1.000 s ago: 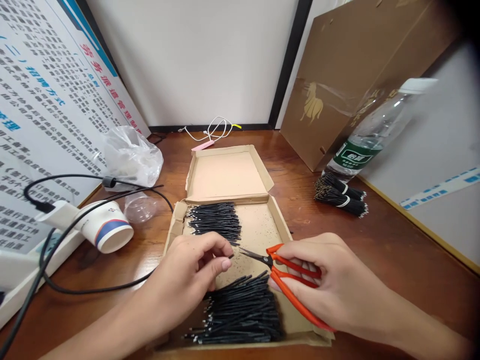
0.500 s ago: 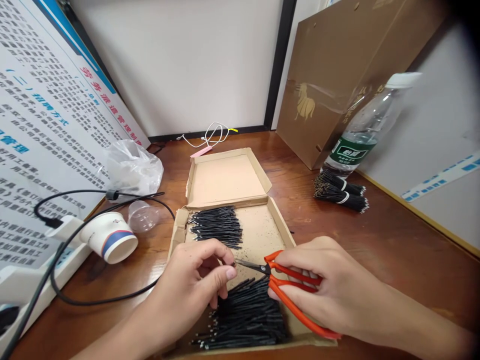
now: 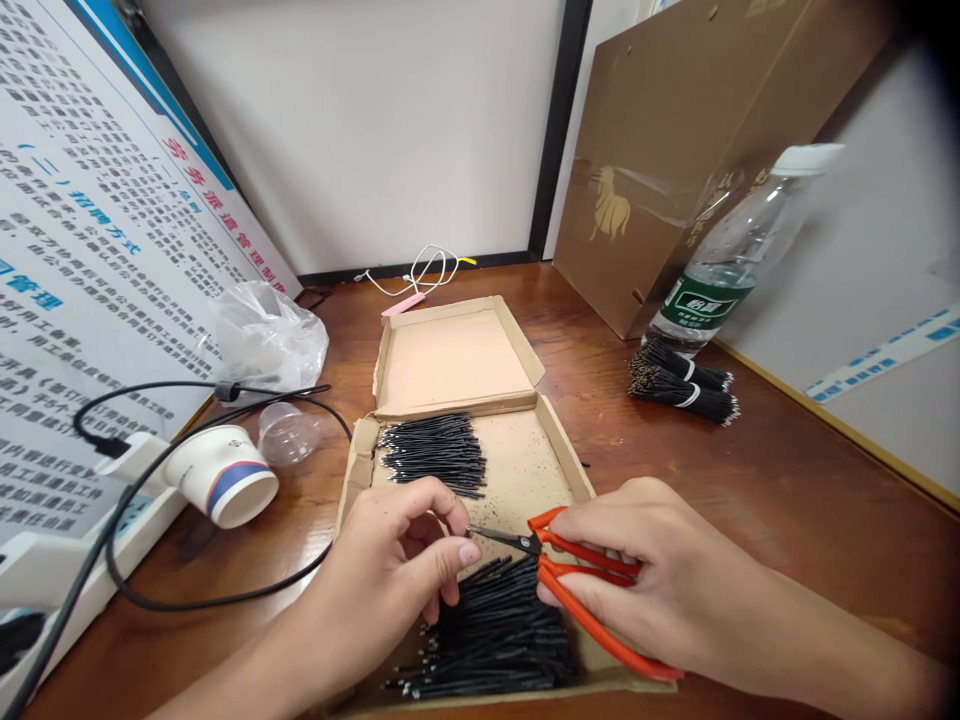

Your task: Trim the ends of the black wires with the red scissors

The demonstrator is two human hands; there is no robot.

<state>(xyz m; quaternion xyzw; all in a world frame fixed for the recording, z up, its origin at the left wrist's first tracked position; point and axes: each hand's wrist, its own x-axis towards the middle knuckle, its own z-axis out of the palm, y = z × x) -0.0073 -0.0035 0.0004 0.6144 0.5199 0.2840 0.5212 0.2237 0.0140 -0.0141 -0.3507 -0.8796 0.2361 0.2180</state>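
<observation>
Wooden tabletop [image 3: 615, 435] is overlain by an open cardboard box [image 3: 525, 450] beneath both hands. Orange-handled scissors [image 3: 529, 543] are gripped in the right hand [image 3: 660, 560], blades pointed toward the left hand [image 3: 412, 550], where a mostly hidden black wire [image 3: 468, 531] is pinched. Far wire pile [image 3: 435, 455] lies beyond the left hand; near wire pile [image 3: 502, 630], between and below both.

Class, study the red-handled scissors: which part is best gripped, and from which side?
Probably the red handles, approached from the right, as the right hand holds them. The pointed blades face left, toward the left hand, while the handles bow outward on the right, offering a broader, safer hold.
</observation>
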